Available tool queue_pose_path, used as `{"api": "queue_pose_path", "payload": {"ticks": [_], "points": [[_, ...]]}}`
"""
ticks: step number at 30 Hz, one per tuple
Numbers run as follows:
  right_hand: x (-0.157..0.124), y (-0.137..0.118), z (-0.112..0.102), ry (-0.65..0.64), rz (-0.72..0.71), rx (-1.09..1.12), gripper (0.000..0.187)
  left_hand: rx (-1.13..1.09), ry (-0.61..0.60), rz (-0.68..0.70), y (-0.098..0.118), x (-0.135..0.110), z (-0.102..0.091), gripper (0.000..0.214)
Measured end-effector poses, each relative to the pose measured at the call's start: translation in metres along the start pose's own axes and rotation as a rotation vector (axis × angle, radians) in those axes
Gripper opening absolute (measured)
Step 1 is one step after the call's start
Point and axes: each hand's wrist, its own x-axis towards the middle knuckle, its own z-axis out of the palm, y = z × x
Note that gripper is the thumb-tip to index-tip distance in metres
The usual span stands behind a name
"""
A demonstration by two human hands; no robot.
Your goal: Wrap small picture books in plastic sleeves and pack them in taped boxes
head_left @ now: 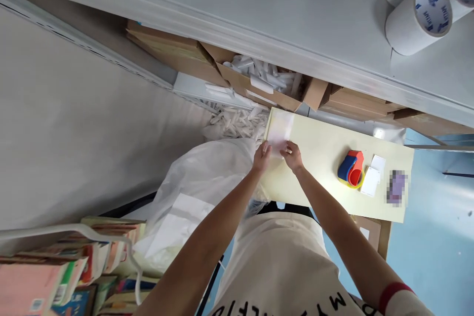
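Note:
A flat, whitish-pink rectangular piece (280,127), like a sheet or thin packet, lies at the left end of the pale yellow table (318,148). My left hand (262,156) pinches its near left corner. At the near right corner, the curled fingers of my right hand (292,155) grip its edge. Whether it is paper or plastic film I cannot make out. Farther right on the table are a red and blue tape dispenser (351,169), some white cards (371,178) and a blurred-out purple item (396,187).
Behind the table, a cardboard box (237,81) holds many white tubes, and more white pieces (239,122) lie beside it. Large tape rolls (407,27) stand on the grey shelf (259,5). A translucent plastic bag (207,168) and stacked books (70,276) are at left.

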Motion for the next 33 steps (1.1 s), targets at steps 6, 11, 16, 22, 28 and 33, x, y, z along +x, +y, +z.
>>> {"api": "queue_pose_path", "payload": {"ticks": [6, 11, 16, 22, 28, 33], "points": [[0.004, 0.003, 0.001, 0.014, -0.027, -0.007, 0.057, -0.024, -0.036, 0.038, -0.004, 0.011, 0.001, 0.050], [0.004, 0.003, -0.003, -0.009, -0.038, -0.026, 0.058, -0.025, -0.036, 0.039, -0.006, 0.014, 0.003, 0.050], [-0.012, 0.007, -0.016, -0.021, 0.016, -0.030, 0.064, -0.008, 0.007, -0.003, -0.004, -0.005, 0.003, 0.050], [-0.066, 0.029, -0.049, -0.048, 0.034, -0.030, 0.057, 0.102, 0.092, 0.035, -0.002, -0.060, 0.006, 0.047], [-0.115, 0.056, -0.088, -0.161, -0.036, -0.014, 0.046, -0.028, 0.014, 0.024, -0.004, -0.135, 0.025, 0.043], [-0.136, 0.068, -0.102, -0.355, -0.094, -0.017, 0.036, -0.060, 0.050, -0.011, -0.018, -0.202, 0.036, 0.044]]}}
